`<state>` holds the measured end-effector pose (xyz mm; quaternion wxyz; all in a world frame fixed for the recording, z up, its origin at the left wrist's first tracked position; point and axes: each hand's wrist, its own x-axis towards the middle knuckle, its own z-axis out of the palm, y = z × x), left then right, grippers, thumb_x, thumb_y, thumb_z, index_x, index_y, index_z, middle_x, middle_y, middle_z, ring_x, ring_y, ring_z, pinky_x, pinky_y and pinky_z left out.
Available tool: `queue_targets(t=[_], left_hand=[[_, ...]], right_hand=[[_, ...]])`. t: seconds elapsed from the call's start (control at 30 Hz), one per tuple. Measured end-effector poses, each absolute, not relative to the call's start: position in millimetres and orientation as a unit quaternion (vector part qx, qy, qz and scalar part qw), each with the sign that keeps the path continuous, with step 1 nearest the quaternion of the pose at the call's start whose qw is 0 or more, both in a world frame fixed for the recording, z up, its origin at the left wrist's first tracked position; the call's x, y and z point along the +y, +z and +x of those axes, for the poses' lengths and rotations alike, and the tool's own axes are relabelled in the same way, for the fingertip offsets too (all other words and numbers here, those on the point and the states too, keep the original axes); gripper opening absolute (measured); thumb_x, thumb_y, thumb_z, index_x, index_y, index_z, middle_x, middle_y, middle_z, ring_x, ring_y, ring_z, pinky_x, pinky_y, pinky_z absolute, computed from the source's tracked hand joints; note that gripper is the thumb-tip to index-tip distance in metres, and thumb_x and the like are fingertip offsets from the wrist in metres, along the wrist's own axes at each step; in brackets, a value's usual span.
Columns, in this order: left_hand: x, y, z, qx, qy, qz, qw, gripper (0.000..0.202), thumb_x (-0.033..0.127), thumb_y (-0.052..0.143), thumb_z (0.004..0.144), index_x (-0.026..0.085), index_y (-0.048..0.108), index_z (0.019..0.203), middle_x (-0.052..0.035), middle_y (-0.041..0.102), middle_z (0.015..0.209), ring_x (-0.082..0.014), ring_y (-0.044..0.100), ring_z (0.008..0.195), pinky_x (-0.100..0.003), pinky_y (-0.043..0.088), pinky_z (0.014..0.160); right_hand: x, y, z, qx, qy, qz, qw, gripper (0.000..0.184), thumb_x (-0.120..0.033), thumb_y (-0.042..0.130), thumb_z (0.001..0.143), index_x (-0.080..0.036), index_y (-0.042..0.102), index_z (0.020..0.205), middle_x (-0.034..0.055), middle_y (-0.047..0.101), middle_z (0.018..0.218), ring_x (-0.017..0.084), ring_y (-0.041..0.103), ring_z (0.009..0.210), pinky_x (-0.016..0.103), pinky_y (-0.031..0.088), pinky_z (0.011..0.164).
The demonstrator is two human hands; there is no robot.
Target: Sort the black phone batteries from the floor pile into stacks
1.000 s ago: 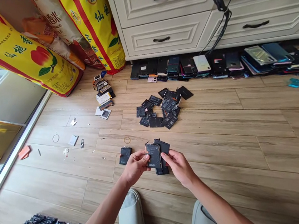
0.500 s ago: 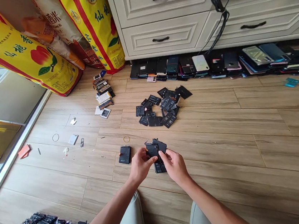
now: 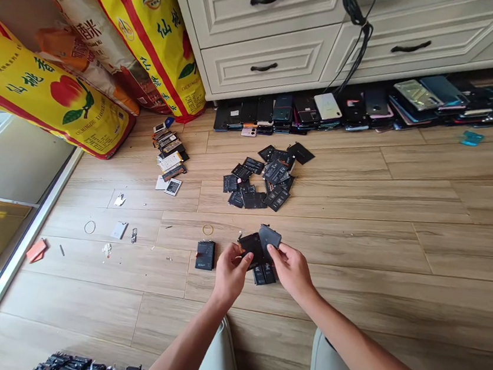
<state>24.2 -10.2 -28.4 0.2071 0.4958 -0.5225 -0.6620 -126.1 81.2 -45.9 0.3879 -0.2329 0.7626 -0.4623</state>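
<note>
My left hand [image 3: 232, 271] pinches a black phone battery [image 3: 251, 248] between thumb and fingers. My right hand [image 3: 291, 267] grips another phone battery [image 3: 269, 236], dark grey, tilted and partly overlapping the first. Below the two held pieces, a pair of dark batteries [image 3: 265, 274] shows; whether they lie on the floor or are held I cannot tell. To the left of my left hand, a black battery stack [image 3: 205, 256] lies on the wooden floor, with a yellow rubber band [image 3: 208, 229] just above it. Further up is a loose heap of black batteries [image 3: 277, 172].
A mixed row of batteries [image 3: 170, 155] lies near the yellow rice bags [image 3: 172, 52]. Stacked phones [image 3: 326, 108] line the foot of the white drawer cabinet [image 3: 270, 51]. Small scraps and a pink piece [image 3: 36, 251] lie left; a dark pile [image 3: 74, 366] sits at the bottom edge.
The two held batteries have moved apart at the top, the right one now turned and shifted slightly up and right. The left one has tilted. The view has shifted slightly.
</note>
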Motion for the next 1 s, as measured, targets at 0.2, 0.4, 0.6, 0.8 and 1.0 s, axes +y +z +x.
queue_targets(t=[0.2, 0.4, 0.6, 0.8, 1.0], left_hand=[[-22.0, -29.0, 40.7, -0.354, -0.773, 0.491, 0.191, 0.061, 0.054, 0.093, 0.067, 0.023, 0.055, 0.104, -0.0027, 0.074, 0.092, -0.0154, 0.069, 0.078, -0.027, 0.054, 0.072], [-19.6, -33.3, 41.4, -0.298, -0.784, 0.511, 0.187, 0.057, 0.043, 0.096, 0.059, 0.022, 0.053, 0.090, 0.0039, 0.064, 0.081, -0.0105, 0.061, 0.071, -0.024, 0.051, 0.068], [-18.6, -27.3, 43.2, -0.259, -0.782, 0.534, 0.190, 0.052, 0.035, 0.093, 0.057, 0.023, 0.053, 0.090, 0.0058, 0.058, 0.078, -0.0096, 0.056, 0.068, -0.025, 0.052, 0.068], [-19.5, -24.2, 44.1, -0.240, -0.794, 0.521, 0.202, 0.055, 0.036, 0.094, 0.058, 0.022, 0.052, 0.090, 0.0076, 0.057, 0.076, -0.0095, 0.058, 0.069, -0.031, 0.057, 0.078], [-17.7, -22.0, 44.2, -0.252, -0.798, 0.511, 0.197, 0.053, 0.037, 0.095, 0.059, 0.020, 0.061, 0.094, 0.0031, 0.063, 0.083, -0.0108, 0.060, 0.075, -0.033, 0.059, 0.080]], right_hand=[[84.7, -52.3, -157.6, 0.699, -0.526, -0.152, 0.461, 0.053, -0.073, 0.070, 0.078, -0.021, 0.067, 0.088, 0.0077, 0.072, 0.086, 0.025, 0.066, 0.077, 0.038, 0.060, 0.068], [87.8, -41.4, -150.4, 0.678, -0.526, -0.152, 0.490, 0.053, -0.073, 0.068, 0.082, -0.023, 0.065, 0.101, 0.0044, 0.068, 0.093, 0.023, 0.062, 0.084, 0.039, 0.064, 0.074], [89.9, -33.5, -132.8, 0.621, -0.523, -0.144, 0.566, 0.047, -0.064, 0.074, 0.083, -0.024, 0.062, 0.104, 0.0034, 0.067, 0.097, 0.023, 0.063, 0.092, 0.037, 0.062, 0.075], [86.8, -24.0, -128.0, 0.531, -0.558, 0.014, 0.638, 0.033, -0.042, 0.078, 0.078, -0.022, 0.070, 0.103, 0.0021, 0.064, 0.092, 0.016, 0.057, 0.079, 0.024, 0.050, 0.062], [85.1, -9.6, -137.0, 0.326, -0.554, 0.104, 0.759, 0.060, -0.072, 0.070, 0.084, -0.016, 0.075, 0.103, -0.0029, 0.046, 0.073, 0.009, 0.034, 0.058, 0.025, 0.038, 0.053]])
